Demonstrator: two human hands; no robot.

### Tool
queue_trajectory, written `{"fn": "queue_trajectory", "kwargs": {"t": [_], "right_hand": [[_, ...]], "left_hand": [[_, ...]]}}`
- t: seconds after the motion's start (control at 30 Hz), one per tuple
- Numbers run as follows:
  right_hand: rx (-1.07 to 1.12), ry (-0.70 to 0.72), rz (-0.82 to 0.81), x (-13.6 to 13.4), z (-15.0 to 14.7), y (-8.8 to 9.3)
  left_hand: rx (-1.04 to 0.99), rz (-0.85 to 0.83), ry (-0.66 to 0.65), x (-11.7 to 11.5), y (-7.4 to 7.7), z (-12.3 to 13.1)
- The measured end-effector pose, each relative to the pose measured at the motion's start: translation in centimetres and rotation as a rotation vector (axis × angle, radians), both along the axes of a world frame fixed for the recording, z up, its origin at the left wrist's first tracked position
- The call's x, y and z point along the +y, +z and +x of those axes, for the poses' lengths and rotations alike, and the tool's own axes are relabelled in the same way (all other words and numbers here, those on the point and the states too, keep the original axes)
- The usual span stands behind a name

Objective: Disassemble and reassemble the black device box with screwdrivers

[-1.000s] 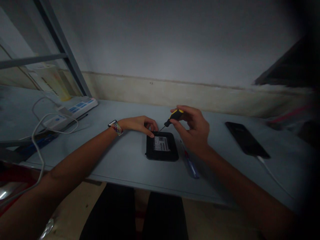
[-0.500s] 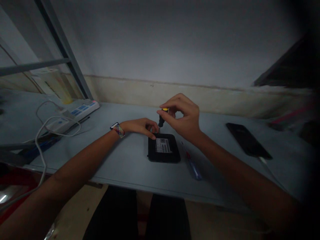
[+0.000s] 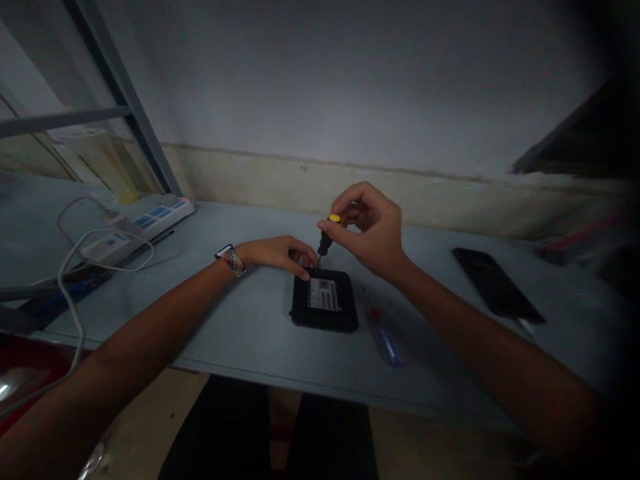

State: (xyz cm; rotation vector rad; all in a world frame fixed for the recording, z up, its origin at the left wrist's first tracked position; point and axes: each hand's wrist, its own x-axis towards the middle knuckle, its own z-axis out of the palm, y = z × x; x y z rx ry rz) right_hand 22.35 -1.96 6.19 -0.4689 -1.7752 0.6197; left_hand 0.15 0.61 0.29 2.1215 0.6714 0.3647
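Observation:
A small black box [image 3: 324, 307] with a white label lies flat on the grey table [image 3: 250, 320]. My left hand [image 3: 280, 253] rests at its far left corner, fingers curled and pressing down on the edge. My right hand [image 3: 370, 230] pinches a black screwdriver with a yellow cap [image 3: 326, 239]. The screwdriver stands almost upright, its tip at the box's far edge, close to my left fingertips. A coloured band [image 3: 230, 259] circles my left wrist.
A blue-handled screwdriver [image 3: 383, 333] lies right of the box. A black phone [image 3: 495, 287] with a white cable lies further right. At the far left sit a white power strip [image 3: 145, 223], looped white cables and a metal shelf frame [image 3: 120, 93].
My right hand has swung the screwdriver from a slant to nearly upright and brought it left over the box's far edge. My left hand has stayed at the corner.

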Motion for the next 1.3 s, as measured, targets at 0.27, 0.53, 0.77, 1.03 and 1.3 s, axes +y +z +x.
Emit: {"fn": "queue_trajectory", "kwargs": {"t": [0.27, 0.53, 0.77, 1.03, 1.3], "right_hand": [[0.004, 0.089, 0.006, -0.2, 0.1, 0.4], [0.015, 0.238, -0.094, 0.2, 0.3, 0.5], [-0.013, 0.349, -0.213, 0.9, 1.1, 0.9], [-0.084, 0.416, -0.242, 1.5, 1.5, 1.4], [-0.147, 0.469, -0.332, 0.7, 1.3, 1.4]], "left_hand": [[0.011, -0.005, 0.002, -0.2, 0.3, -0.1], [0.020, -0.004, -0.003, -0.3, 0.5, -0.1], [0.024, -0.022, -0.018, -0.3, 0.5, -0.1], [0.012, -0.038, -0.009, -0.5, 0.7, -0.1], [0.010, -0.012, 0.000, -0.2, 0.4, -0.1]]}}
